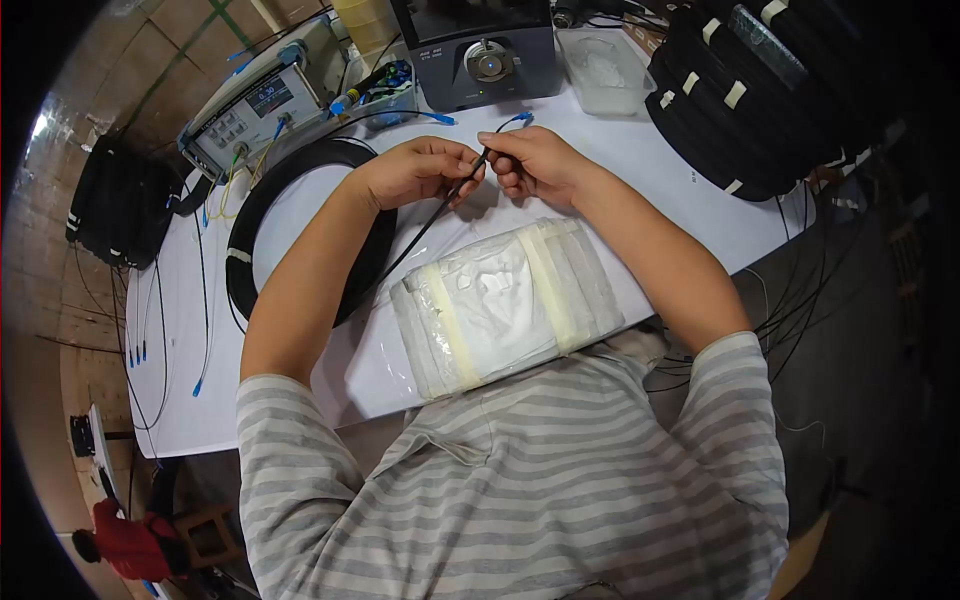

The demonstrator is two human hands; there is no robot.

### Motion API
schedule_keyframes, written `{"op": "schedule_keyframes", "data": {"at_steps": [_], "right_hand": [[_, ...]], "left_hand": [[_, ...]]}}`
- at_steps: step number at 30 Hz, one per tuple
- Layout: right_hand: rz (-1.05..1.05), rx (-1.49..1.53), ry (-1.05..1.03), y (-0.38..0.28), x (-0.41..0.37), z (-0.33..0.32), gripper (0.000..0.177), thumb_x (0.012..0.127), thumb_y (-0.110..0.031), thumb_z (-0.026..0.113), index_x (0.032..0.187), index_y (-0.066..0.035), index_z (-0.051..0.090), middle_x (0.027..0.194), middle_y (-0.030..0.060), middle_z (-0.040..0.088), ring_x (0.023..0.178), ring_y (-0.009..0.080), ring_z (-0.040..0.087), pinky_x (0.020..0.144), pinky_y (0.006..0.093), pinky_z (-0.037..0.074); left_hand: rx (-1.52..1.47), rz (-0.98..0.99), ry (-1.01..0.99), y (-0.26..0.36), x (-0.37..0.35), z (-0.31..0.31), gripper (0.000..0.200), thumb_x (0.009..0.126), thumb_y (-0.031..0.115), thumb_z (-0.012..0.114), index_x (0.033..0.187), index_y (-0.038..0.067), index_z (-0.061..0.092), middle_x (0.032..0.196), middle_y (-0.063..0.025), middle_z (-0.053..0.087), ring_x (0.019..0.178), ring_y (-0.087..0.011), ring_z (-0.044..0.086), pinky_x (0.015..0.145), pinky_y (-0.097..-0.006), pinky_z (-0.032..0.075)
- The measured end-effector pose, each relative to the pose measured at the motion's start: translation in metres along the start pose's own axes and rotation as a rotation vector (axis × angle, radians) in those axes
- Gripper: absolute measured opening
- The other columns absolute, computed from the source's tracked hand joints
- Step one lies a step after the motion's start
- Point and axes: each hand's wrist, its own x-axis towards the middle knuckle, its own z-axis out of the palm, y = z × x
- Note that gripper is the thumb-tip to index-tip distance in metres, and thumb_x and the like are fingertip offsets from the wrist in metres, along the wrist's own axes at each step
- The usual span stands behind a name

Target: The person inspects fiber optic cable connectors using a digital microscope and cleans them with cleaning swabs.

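Note:
A thin black cable (424, 232) with a blue connector (522, 119) at its end runs up between my hands. My left hand (428, 172) pinches it from the left. My right hand (532, 164) grips it nearer the connector, thumb and forefinger closed. Left of my hands lies a coil of black cable (240, 256), partly hidden by my left forearm. Below my hands, a wrapped white pad (495, 300) with cream tape bands rests at the table's front edge. Another blue connector (443, 119) lies just above my left hand.
A meter with a display (252, 110) stands at the back left, beside a dark device (482, 60). A clear tub (604, 72) is right of that. Black cable coils (740, 110) are stacked at the right. A person in red (135, 540) is at the lower left.

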Motion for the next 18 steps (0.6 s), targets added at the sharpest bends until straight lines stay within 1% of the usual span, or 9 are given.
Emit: {"op": "schedule_keyframes", "data": {"at_steps": [1,4,7,10,11,14,16,18], "right_hand": [[-0.027,-0.032,0.011,0.0004,0.0005,-0.0001,0.029,0.099,-0.035,0.069,0.086,-0.01,0.061,0.069,-0.0046,0.055,0.06,0.0086,0.054,0.055,0.0265,0.046],[-0.136,-0.11,0.02,0.0017,0.0005,0.0008,0.031,0.098,-0.037,0.072,0.09,-0.008,0.066,0.075,-0.0021,0.062,0.067,0.009,0.059,0.062,0.0252,0.05],[-0.323,-0.21,-0.007,0.0021,-0.0006,0.0045,0.028,0.097,-0.034,0.074,0.092,-0.007,0.068,0.079,-0.0015,0.065,0.068,0.0082,0.06,0.064,0.024,0.052],[-0.371,-0.341,-0.017,0.0003,-0.0092,0.009,0.026,0.096,-0.03,0.075,0.097,-0.005,0.071,0.084,0.001,0.07,0.073,0.0086,0.063,0.068,0.0246,0.054],[-0.376,-0.384,-0.039,-0.0004,-0.0071,0.0053,0.025,0.096,-0.028,0.075,0.101,-0.004,0.072,0.087,0.0021,0.071,0.075,0.0089,0.065,0.07,0.0249,0.055],[-0.382,-0.368,0.012,0.0015,-0.004,0.0052,0.026,0.098,-0.029,0.073,0.101,-0.004,0.071,0.086,0.0019,0.071,0.074,0.0093,0.066,0.069,0.0241,0.055],[-0.346,-0.312,0.025,0.0015,-0.001,0.0031,0.027,0.099,-0.031,0.071,0.1,-0.004,0.071,0.084,0.0011,0.07,0.071,0.0094,0.065,0.067,0.0243,0.056],[-0.305,-0.238,0.046,0.0016,-0.0001,0.0017,0.029,0.1,-0.033,0.07,0.098,-0.004,0.071,0.081,0.0006,0.069,0.068,0.0095,0.065,0.066,0.0246,0.056]], "left_hand": [[-0.005,-0.004,0.006,-0.0007,0.0002,-0.001,0.021,0.097,0.022,0.062,0.103,0.002,0.065,0.085,-0.0042,0.065,0.078,-0.0148,0.06,0.077,-0.0298,0.049],[-0.015,-0.008,-0.014,-0.0015,-0.0005,-0.0022,0.023,0.098,0.024,0.063,0.105,0.002,0.065,0.085,-0.0037,0.065,0.079,-0.0145,0.06,0.078,-0.0299,0.049],[-0.044,0.014,-0.036,-0.0007,-0.002,-0.002,0.024,0.098,0.025,0.064,0.106,0.002,0.065,0.086,-0.0035,0.064,0.08,-0.0143,0.06,0.078,-0.03,0.049],[-0.01,0.043,-0.063,-0.0045,-0.001,-0.0065,0.023,0.101,0.025,0.061,0.108,0.003,0.066,0.089,-0.0025,0.066,0.079,-0.013,0.062,0.076,-0.0278,0.048],[-0.014,0.036,-0.06,-0.0045,-0.0012,-0.0067,0.023,0.101,0.025,0.061,0.108,0.004,0.066,0.089,-0.0024,0.066,0.079,-0.0128,0.062,0.076,-0.0276,0.048],[-0.025,0.015,-0.049,-0.0029,-0.0016,-0.0048,0.023,0.101,0.027,0.062,0.107,0.004,0.065,0.088,-0.0024,0.065,0.079,-0.0131,0.061,0.076,-0.0282,0.049],[-0.029,-0.004,-0.042,-0.0008,-0.0018,-0.0043,0.024,0.099,0.028,0.065,0.105,0.004,0.064,0.087,-0.0025,0.064,0.08,-0.0144,0.059,0.078,-0.0298,0.049],[-0.04,-0.003,-0.043,-0.0019,-0.0011,-0.0044,0.023,0.099,0.028,0.065,0.104,0.005,0.064,0.088,-0.0021,0.063,0.08,-0.0139,0.059,0.077,-0.0296,0.048]]}}
